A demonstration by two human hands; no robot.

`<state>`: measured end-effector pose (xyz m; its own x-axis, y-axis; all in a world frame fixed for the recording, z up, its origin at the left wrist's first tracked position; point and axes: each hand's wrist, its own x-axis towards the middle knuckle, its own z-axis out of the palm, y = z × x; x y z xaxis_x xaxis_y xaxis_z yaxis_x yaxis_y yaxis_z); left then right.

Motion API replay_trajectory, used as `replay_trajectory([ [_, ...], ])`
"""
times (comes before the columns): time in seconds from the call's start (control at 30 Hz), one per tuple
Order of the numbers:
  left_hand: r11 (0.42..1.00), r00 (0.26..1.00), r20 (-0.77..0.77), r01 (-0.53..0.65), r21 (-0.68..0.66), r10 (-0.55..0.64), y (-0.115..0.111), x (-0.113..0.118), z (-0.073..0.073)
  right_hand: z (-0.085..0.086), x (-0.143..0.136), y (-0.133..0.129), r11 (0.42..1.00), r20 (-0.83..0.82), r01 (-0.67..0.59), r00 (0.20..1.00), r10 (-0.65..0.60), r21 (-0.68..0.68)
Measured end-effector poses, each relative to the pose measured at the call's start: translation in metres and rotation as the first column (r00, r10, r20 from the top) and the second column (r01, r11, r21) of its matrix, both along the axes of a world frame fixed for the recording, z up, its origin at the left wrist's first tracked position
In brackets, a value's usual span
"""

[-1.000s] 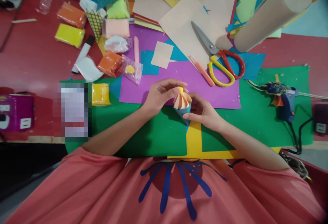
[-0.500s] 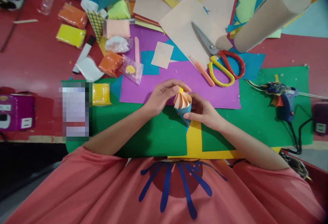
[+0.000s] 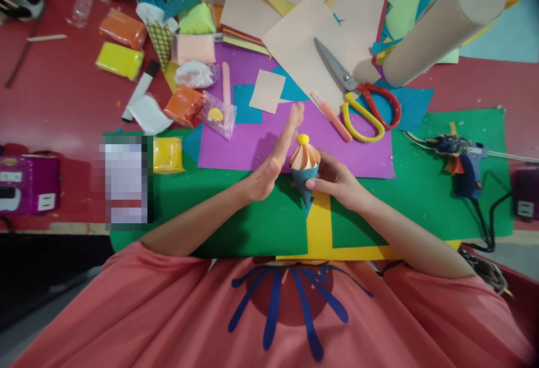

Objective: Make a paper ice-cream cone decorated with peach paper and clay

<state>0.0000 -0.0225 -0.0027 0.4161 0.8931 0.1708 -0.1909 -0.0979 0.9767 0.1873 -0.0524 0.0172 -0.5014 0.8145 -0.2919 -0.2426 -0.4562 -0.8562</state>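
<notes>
Over the green sheet (image 3: 421, 199), near the middle of the scene, a small paper ice-cream cone (image 3: 305, 173) is held upright in the right hand (image 3: 337, 183), the fingers wrapped closely around its blue patterned lower part. A pleated peach top is seen on the cone, with a small yellow ball (image 3: 302, 139) seated on its peak. The left hand (image 3: 275, 157) is held flat and edge-on just left of the cone, fingers straight and pressed together, nothing gripped; whether the palm touches the cone cannot be told. A purple sheet (image 3: 252, 143) lies just beyond the hands. Farther off and to the right, scissors (image 3: 362, 104) with yellow and red handles are laid on beige paper, close to a cardboard tube (image 3: 442, 23). At the right edge of the green sheet a blue glue gun (image 3: 465, 160) is noted. To the far left, packets of coloured clay are scattered, among them an orange packet (image 3: 183, 104) and a yellow block (image 3: 167, 155) on the near side.
</notes>
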Motion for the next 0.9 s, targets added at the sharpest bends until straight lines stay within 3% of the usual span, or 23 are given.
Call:
replay_trajectory([
  [0.2, 0.999, 0.996, -0.080, 0.030, -0.011, -0.031, -0.002, 0.001, 0.009, -0.001, -0.001, 0.001, 1.000, -0.013, -0.006, 1.000, 0.007, 0.015],
  [0.37, 1.000, 0.999, -0.032, 0.001, 0.008, -0.001, -0.001, 0.001, 0.004, 0.005, 0.002, 0.002, 0.999, -0.017, -0.030, 0.999, 0.031, 0.010],
  [0.53, 0.989, 0.989, -0.022, -0.148, 0.018, 0.148, 0.005, 0.001, 0.006, 0.020, 0.010, 0.010, 0.997, 0.015, -0.033, 0.999, 0.032, 0.068],
  [0.63, 0.968, 0.967, -0.047, -0.249, 0.025, 0.250, 0.010, 0.003, 0.014, 0.022, 0.013, 0.024, 0.985, 0.114, 0.022, 0.993, -0.042, 0.171],
  [0.73, 0.958, 0.963, -0.030, -0.263, 0.112, 0.268, 0.019, -0.004, 0.025, 0.016, 0.012, 0.042, 0.969, 0.290, -0.019, 0.955, -0.056, 0.246],
  [0.83, 0.908, 0.902, -0.199, -0.328, 0.261, 0.384, 0.038, -0.029, 0.041, 0.005, 0.005, 0.060, 0.940, 0.441, -0.085, 0.894, -0.075, 0.331],
  [0.9, 0.884, 0.764, -0.467, -0.290, 0.366, 0.445, 0.055, -0.051, 0.054, 0.000, -0.002, 0.069, 0.924, 0.483, -0.102, 0.871, -0.097, 0.369],
])
